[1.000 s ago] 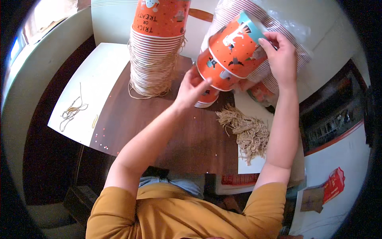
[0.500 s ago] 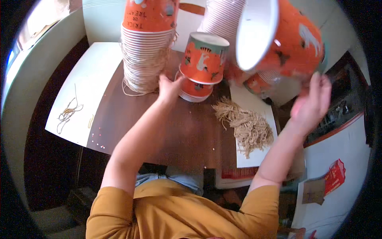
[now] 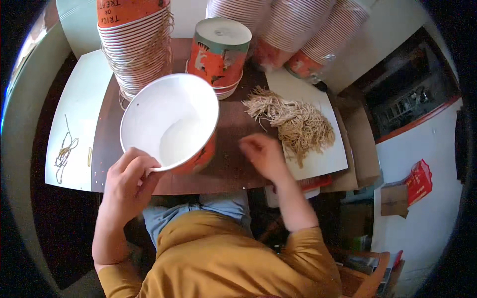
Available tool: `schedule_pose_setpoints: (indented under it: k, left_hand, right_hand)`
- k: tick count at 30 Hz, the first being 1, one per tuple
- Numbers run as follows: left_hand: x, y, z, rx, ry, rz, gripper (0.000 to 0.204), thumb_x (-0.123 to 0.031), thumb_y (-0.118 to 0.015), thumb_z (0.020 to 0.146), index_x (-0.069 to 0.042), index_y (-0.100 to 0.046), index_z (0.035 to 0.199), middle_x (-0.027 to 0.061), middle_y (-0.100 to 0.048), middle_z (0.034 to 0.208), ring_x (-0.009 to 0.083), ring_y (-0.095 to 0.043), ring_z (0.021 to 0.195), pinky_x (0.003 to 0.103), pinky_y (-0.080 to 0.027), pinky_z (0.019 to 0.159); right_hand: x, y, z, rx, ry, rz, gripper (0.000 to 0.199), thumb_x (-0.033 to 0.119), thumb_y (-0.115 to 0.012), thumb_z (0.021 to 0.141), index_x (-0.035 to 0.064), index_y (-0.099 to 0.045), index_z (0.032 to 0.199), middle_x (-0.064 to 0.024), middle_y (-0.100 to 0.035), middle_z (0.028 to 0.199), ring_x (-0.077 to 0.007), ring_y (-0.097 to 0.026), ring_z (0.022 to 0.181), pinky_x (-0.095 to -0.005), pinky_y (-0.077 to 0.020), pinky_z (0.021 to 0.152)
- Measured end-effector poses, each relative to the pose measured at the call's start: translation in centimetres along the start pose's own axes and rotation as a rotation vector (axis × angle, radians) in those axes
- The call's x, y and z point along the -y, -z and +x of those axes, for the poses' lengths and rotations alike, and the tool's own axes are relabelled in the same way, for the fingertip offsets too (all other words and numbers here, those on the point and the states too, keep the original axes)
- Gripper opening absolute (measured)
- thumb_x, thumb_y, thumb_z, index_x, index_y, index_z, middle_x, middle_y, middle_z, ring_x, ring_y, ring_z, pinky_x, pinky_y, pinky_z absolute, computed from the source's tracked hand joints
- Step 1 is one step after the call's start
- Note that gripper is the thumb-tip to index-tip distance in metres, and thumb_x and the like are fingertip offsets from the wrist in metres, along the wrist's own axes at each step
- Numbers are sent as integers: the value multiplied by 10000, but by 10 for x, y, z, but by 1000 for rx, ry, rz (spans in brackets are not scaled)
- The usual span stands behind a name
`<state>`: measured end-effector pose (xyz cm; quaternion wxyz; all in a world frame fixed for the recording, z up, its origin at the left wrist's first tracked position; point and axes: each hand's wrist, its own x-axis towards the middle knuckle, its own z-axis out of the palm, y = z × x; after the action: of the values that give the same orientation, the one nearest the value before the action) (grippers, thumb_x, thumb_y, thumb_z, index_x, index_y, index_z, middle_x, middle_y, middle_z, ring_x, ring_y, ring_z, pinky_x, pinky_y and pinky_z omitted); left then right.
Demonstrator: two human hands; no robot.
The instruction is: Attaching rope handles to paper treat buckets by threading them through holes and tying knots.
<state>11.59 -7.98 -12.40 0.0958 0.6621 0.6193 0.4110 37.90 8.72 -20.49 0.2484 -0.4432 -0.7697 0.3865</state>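
An orange paper bucket [image 3: 191,107] with a white inside is tilted over the table, its mouth facing up and toward me. My left hand [image 3: 130,178] is closed on its near left rim, thumb and fingers pinching the edge. To the right of the bucket, my right hand [image 3: 262,155] hovers above the brown tabletop, fingers loosely bent and apart, holding nothing that I can see. A pile of beige twine cords [image 3: 303,124] lies just beyond it. Behind the held bucket, another orange bucket [image 3: 218,59] with a green band stands upside down on other nested ones.
A tall stack of nested buckets [image 3: 136,54] with cords stands at the back left. Several plastic-wrapped stacks [image 3: 293,22] line the back right. A small tangle of cord [image 3: 65,151] lies on the white board at left. A cardboard box [image 3: 362,144] is right of the table.
The bucket has come from the upper right, by my right hand, to the middle front, where my left hand grips its rim. My right hand has moved left and down, apart from it.
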Motion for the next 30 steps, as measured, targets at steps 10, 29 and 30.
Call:
schedule_pose_setpoints:
  k: [10, 29, 30]
  left_hand:
    - [-3, -3, -11, -96, -33, 334, 300, -69, -706, 707, -63, -633, 998, 81, -600, 929, 267, -580, 688, 367, -482, 619]
    - [4, -85, -47, -269, -369, 31, 292, 15, -722, 746, 47, -618, 1017, 152, -653, 890, 258, -642, 708, 333, -523, 602]
    - [5, -83, -48, -267, -365, 43, 279, 25, -711, 752, 44, -619, 1015, 146, -657, 877, 255, -643, 702, 327, -525, 598]
  right_hand:
    - [-53, 39, 50, -36, 5, -803, 192, 191, -688, 777, 22, -667, 868, -148, -639, 932, -311, -623, 860, -408, -499, 773]
    - [56, -86, -66, 297, -418, 1402, 190, 147, -523, 942, 23, -638, 1029, -32, -649, 911, -113, -568, 785, -250, -442, 754]
    - [61, -83, -66, 259, -403, 1283, 178, 123, -530, 928, 16, -640, 1018, -37, -644, 904, -112, -563, 776, -253, -441, 742]
